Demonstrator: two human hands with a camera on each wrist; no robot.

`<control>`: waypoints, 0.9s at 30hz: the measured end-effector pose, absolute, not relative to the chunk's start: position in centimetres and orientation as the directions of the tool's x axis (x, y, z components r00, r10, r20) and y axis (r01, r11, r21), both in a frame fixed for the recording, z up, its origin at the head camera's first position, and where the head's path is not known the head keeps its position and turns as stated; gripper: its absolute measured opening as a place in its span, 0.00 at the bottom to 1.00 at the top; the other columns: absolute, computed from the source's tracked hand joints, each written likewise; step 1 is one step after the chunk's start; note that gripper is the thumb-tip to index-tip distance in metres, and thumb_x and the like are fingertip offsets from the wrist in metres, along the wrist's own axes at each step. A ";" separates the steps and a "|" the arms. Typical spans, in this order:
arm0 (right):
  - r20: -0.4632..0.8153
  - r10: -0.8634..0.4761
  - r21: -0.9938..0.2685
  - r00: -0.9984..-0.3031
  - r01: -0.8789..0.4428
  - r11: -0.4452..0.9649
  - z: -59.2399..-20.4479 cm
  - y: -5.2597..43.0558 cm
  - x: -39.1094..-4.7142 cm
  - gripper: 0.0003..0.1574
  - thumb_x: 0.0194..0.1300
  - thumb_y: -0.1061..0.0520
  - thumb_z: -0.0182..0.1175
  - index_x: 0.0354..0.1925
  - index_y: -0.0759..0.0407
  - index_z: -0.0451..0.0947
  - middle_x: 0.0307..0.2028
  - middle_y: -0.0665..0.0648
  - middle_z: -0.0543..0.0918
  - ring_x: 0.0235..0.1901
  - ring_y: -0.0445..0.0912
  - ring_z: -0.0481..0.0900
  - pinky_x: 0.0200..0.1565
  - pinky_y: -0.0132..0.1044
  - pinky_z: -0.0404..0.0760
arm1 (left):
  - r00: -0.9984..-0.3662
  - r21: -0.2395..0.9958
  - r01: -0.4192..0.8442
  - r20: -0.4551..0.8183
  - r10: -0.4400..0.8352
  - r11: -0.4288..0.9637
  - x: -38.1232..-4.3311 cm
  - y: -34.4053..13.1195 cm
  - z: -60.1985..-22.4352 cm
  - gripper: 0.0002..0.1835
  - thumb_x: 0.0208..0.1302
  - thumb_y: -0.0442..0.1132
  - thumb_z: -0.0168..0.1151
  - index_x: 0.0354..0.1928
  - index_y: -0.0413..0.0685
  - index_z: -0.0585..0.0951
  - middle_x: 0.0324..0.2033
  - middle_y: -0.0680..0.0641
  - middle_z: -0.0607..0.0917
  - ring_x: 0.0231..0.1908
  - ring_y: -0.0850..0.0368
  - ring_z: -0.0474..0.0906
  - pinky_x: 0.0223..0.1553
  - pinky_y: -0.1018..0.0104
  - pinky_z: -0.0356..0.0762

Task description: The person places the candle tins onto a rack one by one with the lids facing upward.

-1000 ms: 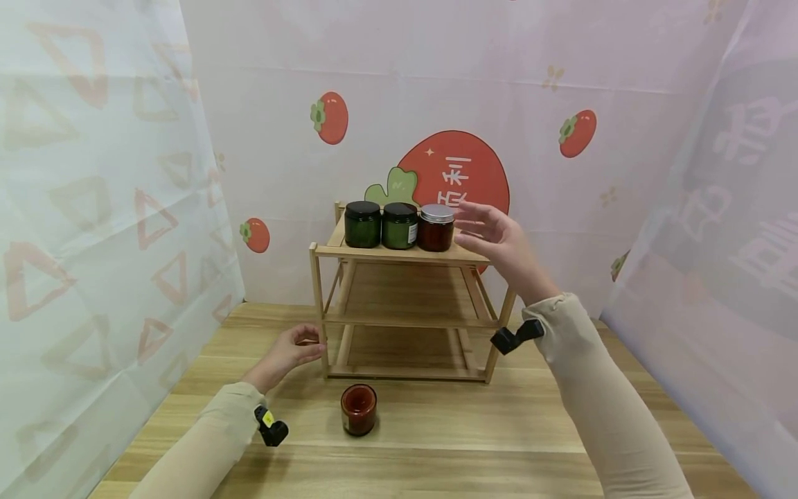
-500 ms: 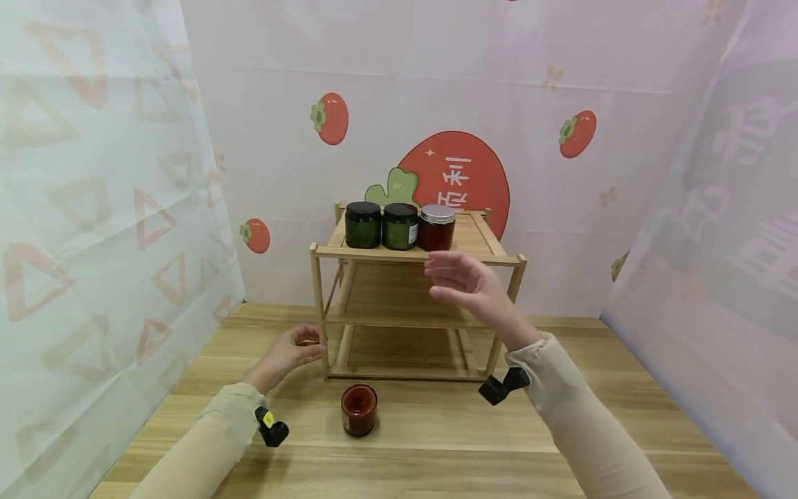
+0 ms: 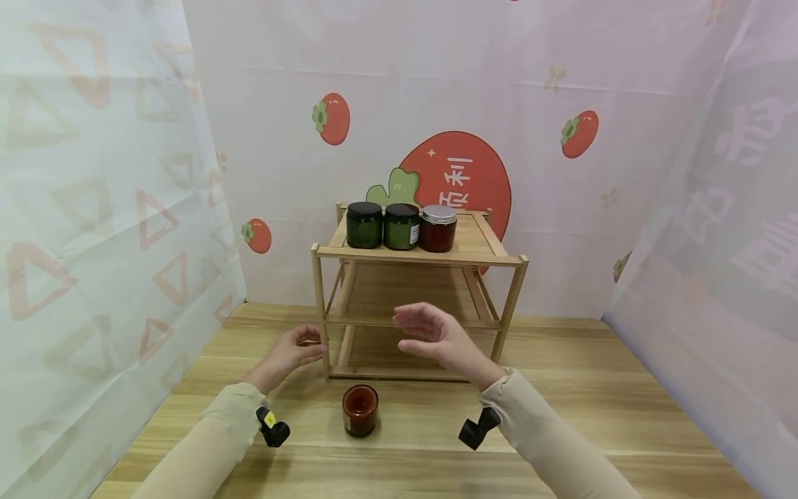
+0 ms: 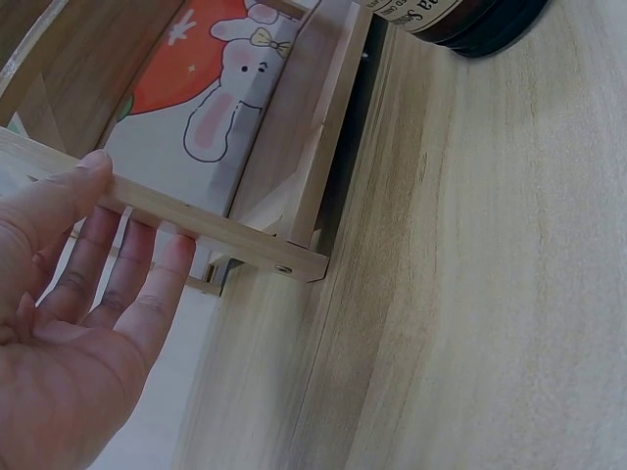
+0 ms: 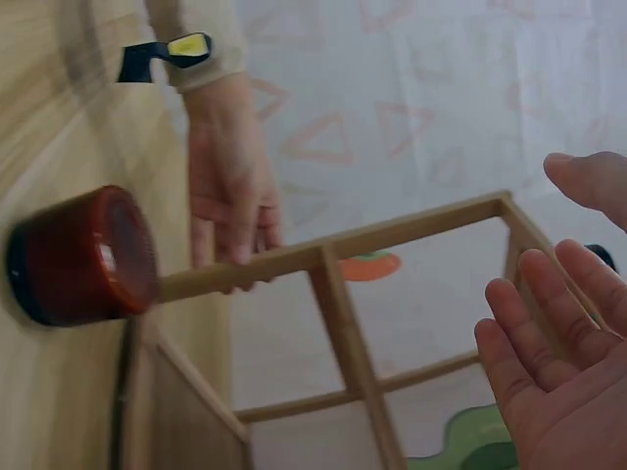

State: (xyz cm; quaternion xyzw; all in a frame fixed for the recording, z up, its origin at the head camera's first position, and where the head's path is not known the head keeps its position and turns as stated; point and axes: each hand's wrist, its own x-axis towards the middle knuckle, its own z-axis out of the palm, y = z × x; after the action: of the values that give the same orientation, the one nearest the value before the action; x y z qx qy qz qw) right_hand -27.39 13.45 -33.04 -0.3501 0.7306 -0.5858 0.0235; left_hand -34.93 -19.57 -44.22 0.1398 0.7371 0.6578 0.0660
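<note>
My left hand point(image 3: 288, 355) holds the left front post of a wooden three-tier rack point(image 3: 420, 257). In the left wrist view its thumb lies on one side of the post and its fingertips on the other. My right hand point(image 3: 442, 339) hovers in front of the middle shelf, fingers spread and nothing in them. On the table before the rack stands a red-brown glass jar point(image 3: 360, 412), its black end point(image 5: 24, 274) down and a recessed red top facing up. Two green jars with black lids, a left one point(image 3: 364, 229) and a middle one point(image 3: 399, 232), share the top shelf with a red-brown, silver-lidded jar point(image 3: 438, 234).
A wood-grain table point(image 3: 548, 423) carries everything. Printed white sheets enclose it: a back sheet point(image 3: 268, 138) with red fruit pictures, a left sheet point(image 3: 112, 208) and a right sheet point(image 3: 717, 242). The right part of the top shelf lies beside the silver-lidded jar.
My right hand has come down and leftward from beside the silver-lidded jar to in front of the middle shelf. The left hand and the jars have stayed put.
</note>
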 end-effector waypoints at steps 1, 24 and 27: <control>0.369 -0.545 -0.871 -0.753 -0.485 0.081 -33.5 13.2 -27.4 0.32 0.61 0.59 0.67 0.61 0.66 0.68 0.58 0.67 0.75 0.59 0.57 0.74 0.62 0.44 0.75 | -0.951 0.988 0.122 0.088 0.295 0.097 -35.0 -19.6 -44.2 0.23 0.63 0.30 0.63 0.56 0.30 0.67 0.45 0.45 0.77 0.44 0.59 0.80 0.54 0.60 0.81; 0.110 -0.622 -0.934 -0.775 -0.294 0.201 -42.1 9.9 -28.1 0.33 0.57 0.62 0.70 0.60 0.63 0.71 0.60 0.68 0.74 0.61 0.62 0.70 0.65 0.54 0.70 | -0.953 0.986 0.132 0.098 0.288 0.100 -34.8 -19.5 -44.1 0.24 0.63 0.31 0.63 0.57 0.29 0.67 0.46 0.43 0.77 0.44 0.58 0.79 0.51 0.64 0.82; 0.089 -0.633 -0.934 -0.769 -0.285 0.214 -42.6 9.7 -28.4 0.35 0.57 0.63 0.69 0.61 0.65 0.69 0.61 0.69 0.72 0.61 0.60 0.71 0.65 0.51 0.71 | -0.955 0.986 0.130 0.097 0.281 0.102 -34.9 -19.5 -44.3 0.23 0.63 0.31 0.63 0.57 0.30 0.68 0.45 0.44 0.78 0.43 0.58 0.80 0.50 0.65 0.83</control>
State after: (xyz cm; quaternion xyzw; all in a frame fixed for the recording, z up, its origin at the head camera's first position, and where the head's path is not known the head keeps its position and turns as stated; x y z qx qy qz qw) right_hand -28.38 9.70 -42.59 -0.3011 0.7629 -0.5498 0.1584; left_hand -34.87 -19.51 -44.28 0.1391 0.7401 0.6555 0.0576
